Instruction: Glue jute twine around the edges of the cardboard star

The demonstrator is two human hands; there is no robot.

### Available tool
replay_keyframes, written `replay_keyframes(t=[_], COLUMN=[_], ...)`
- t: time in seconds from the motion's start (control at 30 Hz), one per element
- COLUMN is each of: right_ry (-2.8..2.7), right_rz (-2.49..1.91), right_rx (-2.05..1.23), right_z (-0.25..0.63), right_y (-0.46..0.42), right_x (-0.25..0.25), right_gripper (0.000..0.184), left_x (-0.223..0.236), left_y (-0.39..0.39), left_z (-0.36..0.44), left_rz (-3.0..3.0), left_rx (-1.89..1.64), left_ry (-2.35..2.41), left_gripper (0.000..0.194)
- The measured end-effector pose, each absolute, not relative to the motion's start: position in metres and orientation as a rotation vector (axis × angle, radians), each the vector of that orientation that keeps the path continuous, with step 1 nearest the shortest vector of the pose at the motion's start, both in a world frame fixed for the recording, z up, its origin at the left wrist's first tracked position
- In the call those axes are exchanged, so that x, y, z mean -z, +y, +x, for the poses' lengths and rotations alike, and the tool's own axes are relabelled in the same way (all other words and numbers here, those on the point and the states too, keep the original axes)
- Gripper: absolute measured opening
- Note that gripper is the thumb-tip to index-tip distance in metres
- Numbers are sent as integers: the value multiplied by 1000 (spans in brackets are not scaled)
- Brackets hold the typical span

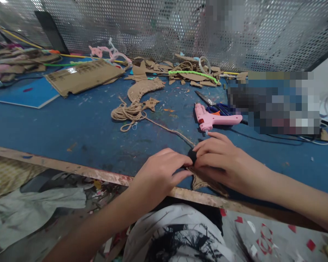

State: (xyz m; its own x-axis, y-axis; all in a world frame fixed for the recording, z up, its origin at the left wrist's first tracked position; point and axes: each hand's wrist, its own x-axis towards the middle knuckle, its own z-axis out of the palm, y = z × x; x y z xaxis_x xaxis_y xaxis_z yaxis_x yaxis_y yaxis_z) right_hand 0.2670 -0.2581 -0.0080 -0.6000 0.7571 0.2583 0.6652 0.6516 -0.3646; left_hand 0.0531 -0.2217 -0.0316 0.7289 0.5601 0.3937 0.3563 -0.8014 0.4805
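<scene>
At the table's front edge, a brown cardboard piece [200, 182], perhaps star-shaped, has twine along its border. My left hand [164, 168] pinches its upper left edge between thumb and fingers. My right hand [221, 156] is closed over its upper side, covering much of it. A strand of twine [169, 129] runs from between my hands to a loose twine bundle [127, 113]. Something small and black [192, 155] shows between the fingertips. Just beyond my right hand lies a pink glue gun [217, 119], with scissors [207, 100] behind it.
A small cardboard star [152, 104] and a twine-covered cardboard crescent [143, 88] lie past the bundle. Cardboard scraps [186, 74] line the perforated metal screen [153, 29]. A cardboard sheet [84, 75] and blue board [30, 92] sit at left. Cables cross the right side.
</scene>
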Motion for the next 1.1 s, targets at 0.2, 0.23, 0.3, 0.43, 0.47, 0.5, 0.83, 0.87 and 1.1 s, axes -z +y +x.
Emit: replay_keyframes(t=[0.2, 0.23, 0.3, 0.43, 0.47, 0.5, 0.83, 0.87, 1.1], right_ry=[-2521, -2527, -2534, -2558, -2566, -2572, -2605, -2602, -2512], right_rz=[-1101, -1096, -1093, -1072, -1066, -1061, -1071, -1068, -1083], right_rx=[-323, -306, -264, -222, -223, -223, -214, -213, -251], right_z=[266, 266, 266, 267, 267, 268, 269, 268, 273], right_y=[-261, -261, -261, -261, -261, -260, -259, -259, -259], right_x=[7, 7, 8, 9, 9, 9, 8, 9, 12], right_gripper=[18, 18, 18, 22, 23, 23, 21, 20, 17], left_x=[34, 35, 36, 40, 40, 41, 39, 39, 37], left_y=[-225, -226, -227, -228, -229, -229, -227, -226, -230], left_z=[52, 51, 49, 45, 44, 44, 45, 45, 48], left_rz=[2712, 2733, 2780, 2898, 2911, 2918, 2883, 2882, 2970], left_rx=[-851, -848, -843, -943, -971, -980, -828, -831, -766], left_ry=[592, 597, 603, 492, 477, 471, 489, 477, 550], left_gripper=[11, 12, 15, 23, 24, 24, 21, 22, 26])
